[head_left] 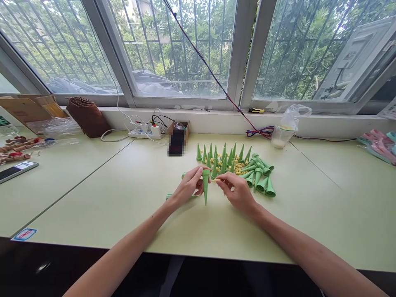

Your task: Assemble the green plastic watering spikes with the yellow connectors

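Note:
My left hand (pixel 187 186) pinches the wide top of a green plastic cone spike (pixel 206 187) that points down toward me. My right hand (pixel 236 189) is closed in a pinch beside the cone's top, holding a small yellow piece (pixel 215 180). Just behind my hands several green cones (pixel 221 159) stand upright in rows. To their right more green cones (pixel 261 175) lie in a loose heap. Small yellow parts (pixel 236 167) are scattered between the two groups. Another green piece (pixel 168 196) lies on the table under my left wrist.
The pale green table (pixel 123 194) runs under a window sill. A power strip with cables (pixel 145 131), a small brown box (pixel 178 134), a plastic cup in a bag (pixel 282 136), a brown pouch (pixel 87 115), cardboard and a phone (pixel 17 170) lie around.

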The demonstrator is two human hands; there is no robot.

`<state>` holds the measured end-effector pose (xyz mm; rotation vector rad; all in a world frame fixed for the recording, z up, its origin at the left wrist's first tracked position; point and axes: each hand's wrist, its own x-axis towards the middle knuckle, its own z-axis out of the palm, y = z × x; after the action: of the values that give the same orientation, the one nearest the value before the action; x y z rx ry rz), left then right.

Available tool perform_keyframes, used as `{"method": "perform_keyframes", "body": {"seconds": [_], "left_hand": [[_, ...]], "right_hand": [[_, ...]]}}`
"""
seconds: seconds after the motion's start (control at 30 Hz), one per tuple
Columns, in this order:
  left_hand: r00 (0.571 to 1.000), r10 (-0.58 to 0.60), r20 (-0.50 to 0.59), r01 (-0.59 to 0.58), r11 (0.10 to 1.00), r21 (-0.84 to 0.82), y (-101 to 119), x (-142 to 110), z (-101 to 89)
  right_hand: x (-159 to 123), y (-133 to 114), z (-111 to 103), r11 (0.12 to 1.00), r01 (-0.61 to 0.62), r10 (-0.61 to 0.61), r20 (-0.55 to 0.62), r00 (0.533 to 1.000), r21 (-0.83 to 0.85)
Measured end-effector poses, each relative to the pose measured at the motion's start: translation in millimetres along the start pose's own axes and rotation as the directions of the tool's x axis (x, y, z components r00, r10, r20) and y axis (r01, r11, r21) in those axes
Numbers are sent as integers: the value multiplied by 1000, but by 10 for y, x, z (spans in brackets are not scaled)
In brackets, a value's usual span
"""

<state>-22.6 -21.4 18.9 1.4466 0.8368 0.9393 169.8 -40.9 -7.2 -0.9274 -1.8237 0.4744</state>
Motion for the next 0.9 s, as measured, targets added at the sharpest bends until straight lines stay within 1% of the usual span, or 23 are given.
{"method": "perform_keyframes", "body": {"seconds": [0.13, 0.27, 0.4, 0.53, 0.7, 0.9], "left_hand": [[999, -28, 22, 28, 1000, -7, -49, -3, 53], [999, -42, 30, 43, 999, -26, -50, -15, 78], [998, -45, 39, 47, 996, -69, -35, -21, 88], [998, -47, 47, 51, 996, -79, -25, -25, 105], [999, -34, 29, 36, 998, -55, -25, -24, 119], [1000, 7, 15, -8, 1000, 29, -21, -30, 119]], "right_hand": [[2, -7, -2, 1000, 11, -11, -21, 1000, 12], [2, -1, -3, 1000, 25, -25, -38, 999, 4], [1, 8, -4, 1000, 11, -11, -34, 999, 2], [-1, 10, -3, 1000, -8, 8, -32, 999, -9], [-2, 3, -5, 999, -23, 23, -29, 999, -22], [-1, -9, -6, 999, -38, 38, -17, 999, -20]]}}
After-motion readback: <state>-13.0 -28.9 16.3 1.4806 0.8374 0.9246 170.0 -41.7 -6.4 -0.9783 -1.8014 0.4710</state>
